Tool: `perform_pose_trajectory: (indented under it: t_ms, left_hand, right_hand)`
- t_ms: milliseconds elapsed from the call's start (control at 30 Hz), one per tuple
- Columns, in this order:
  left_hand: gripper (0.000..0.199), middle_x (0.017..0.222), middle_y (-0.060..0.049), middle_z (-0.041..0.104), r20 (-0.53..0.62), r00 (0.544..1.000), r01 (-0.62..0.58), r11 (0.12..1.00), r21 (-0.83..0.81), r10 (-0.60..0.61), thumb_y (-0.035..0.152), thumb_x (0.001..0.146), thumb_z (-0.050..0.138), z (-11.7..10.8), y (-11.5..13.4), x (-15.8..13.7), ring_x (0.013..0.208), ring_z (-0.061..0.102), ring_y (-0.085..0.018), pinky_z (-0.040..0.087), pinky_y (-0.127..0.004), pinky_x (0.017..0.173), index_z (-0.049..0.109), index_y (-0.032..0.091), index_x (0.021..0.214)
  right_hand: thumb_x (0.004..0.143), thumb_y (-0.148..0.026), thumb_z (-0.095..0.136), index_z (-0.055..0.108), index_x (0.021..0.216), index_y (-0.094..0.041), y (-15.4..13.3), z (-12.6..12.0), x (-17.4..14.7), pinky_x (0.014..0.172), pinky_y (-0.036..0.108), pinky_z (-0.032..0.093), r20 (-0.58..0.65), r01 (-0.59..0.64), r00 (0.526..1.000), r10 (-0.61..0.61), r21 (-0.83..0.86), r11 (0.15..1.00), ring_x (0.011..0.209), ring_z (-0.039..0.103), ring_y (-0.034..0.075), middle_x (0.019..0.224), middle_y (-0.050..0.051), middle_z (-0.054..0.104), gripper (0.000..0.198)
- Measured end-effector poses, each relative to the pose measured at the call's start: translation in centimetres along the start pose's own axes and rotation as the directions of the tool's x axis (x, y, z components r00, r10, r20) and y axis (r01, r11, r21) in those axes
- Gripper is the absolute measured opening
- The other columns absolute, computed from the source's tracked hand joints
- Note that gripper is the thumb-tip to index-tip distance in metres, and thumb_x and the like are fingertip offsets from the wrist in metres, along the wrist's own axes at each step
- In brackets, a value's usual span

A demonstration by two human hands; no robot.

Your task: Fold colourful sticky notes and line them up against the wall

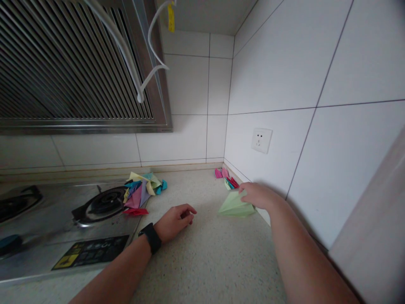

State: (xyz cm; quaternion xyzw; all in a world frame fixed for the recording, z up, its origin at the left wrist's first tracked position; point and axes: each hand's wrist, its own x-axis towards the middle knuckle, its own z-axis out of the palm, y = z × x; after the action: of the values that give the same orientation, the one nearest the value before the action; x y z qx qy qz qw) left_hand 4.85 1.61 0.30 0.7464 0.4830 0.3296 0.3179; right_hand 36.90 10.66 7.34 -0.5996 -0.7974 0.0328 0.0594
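In the head view my right hand point(255, 195) pinches a pale green piece of folded paper point(236, 205) by its upper right edge, close to the right wall. The paper hangs over or rests on the counter; which one I cannot tell. My left hand point(177, 220), with a black watch on the wrist, is loosely curled above the counter and holds nothing, fingers partly apart. Just past the green paper lie small folded papers: pink ones point(222, 173) in the corner and a red one point(233, 183) against the wall. A heap of colourful folded papers point(138, 193) sits left of my left hand.
The heap overlaps the right edge of a steel gas stove point(63, 228) with black burners point(109, 202). A range hood point(79, 67) hangs above it, with a white cable point(118, 40) dangling. A wall socket point(262, 140) is on the right tiled wall.
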Motion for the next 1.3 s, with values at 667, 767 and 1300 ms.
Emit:
perform_pose_trajectory:
  t_ms: [667, 767, 1300]
  left_hand:
    - [0.028, 0.075, -0.003, 0.068, 0.042, 0.999, -0.003, 0.998, 0.067, 0.000, 0.037, 0.086, 0.049, -0.2, 0.5, -0.2, 0.068, 0.059, -0.016, 0.039, -0.024, 0.061, 0.067, 0.019, 0.100]
    - [0.028, 0.074, -0.003, 0.067, 0.038, 0.999, -0.010, 0.997, 0.080, 0.007, 0.037, 0.086, 0.050, -0.2, 0.6, -0.3, 0.066, 0.058, -0.016, 0.038, -0.024, 0.060, 0.067, 0.020, 0.099]
    - [0.029, 0.073, -0.003, 0.067, 0.057, 0.998, -0.035, 0.994, 0.108, 0.029, 0.038, 0.086, 0.049, -0.2, 0.7, -0.4, 0.065, 0.057, -0.016, 0.038, -0.024, 0.059, 0.069, 0.020, 0.096]
  right_hand:
    - [0.061, -0.012, 0.067, 0.069, 0.092, -0.029, -2.9, 1.6, -0.4, 0.086, 0.037, 0.033, 0.013, 0.284, 0.958, -0.285, -0.149, 0.947, 0.107, 0.049, 0.027, 0.107, 0.005, 0.061, 0.036]
    - [0.064, -0.009, 0.062, 0.069, 0.085, -0.025, -3.6, 2.4, -0.1, 0.073, 0.029, 0.036, 0.101, 0.389, 0.918, -0.384, -0.043, 0.920, 0.088, 0.057, 0.020, 0.090, 0.003, 0.066, 0.028]
    - [0.066, -0.010, 0.061, 0.071, 0.081, -0.022, -2.9, 3.8, 1.1, 0.056, 0.024, 0.030, 0.110, 0.254, 0.964, -0.244, -0.087, 0.963, 0.071, 0.059, 0.017, 0.079, 0.004, 0.068, 0.022]
